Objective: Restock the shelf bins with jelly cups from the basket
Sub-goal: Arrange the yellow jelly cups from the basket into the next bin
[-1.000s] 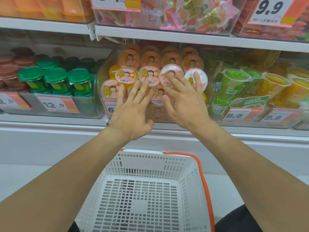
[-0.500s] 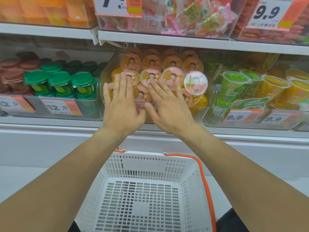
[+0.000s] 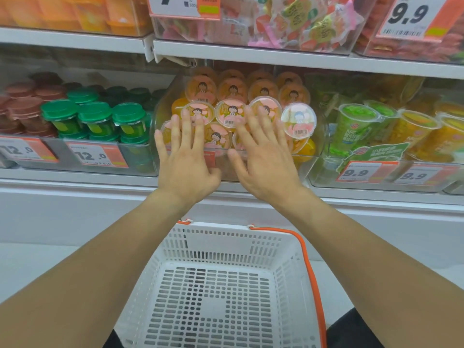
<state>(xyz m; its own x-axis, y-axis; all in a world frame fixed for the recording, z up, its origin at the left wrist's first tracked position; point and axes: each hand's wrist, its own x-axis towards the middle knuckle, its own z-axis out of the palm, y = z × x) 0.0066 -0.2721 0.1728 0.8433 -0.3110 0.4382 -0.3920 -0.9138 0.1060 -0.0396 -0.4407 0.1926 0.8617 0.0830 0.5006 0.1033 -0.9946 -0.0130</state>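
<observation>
Clear plastic forms the shelf bin (image 3: pixel 319 136) at 12 o'clock from the person, and it is packed with jelly cups (image 3: pixel 232 113) whose round pink and orange lids face outward in tilted rows. The left hand (image 3: pixel 187 159) lies flat against the front cups, fingers straight and slightly spread, gripping nothing; its fingertips reach the lid of a cup on the left side of the bin. The right hand (image 3: pixel 262 162) sits just beside it at its 3 o'clock, also flat with fingers extended, pressing on the lids in the middle of the bin and holding nothing. One paler-lidded cup (image 3: pixel 298 120) stands at the bin's right edge, just beyond the right hand's fingers. The white basket (image 3: pixel 173 259) with an orange handle (image 3: pixel 310 267) is at 6 o'clock, below the forearms, and its perforated floor shows bare. At 9 o'clock a neighbouring bin holds green-lidded cups (image 3: pixel 94 116); at 3 o'clock are green and yellow drink cups (image 3: pixel 356 126) behind 9.9 price tags (image 3: pixel 362 172).
</observation>
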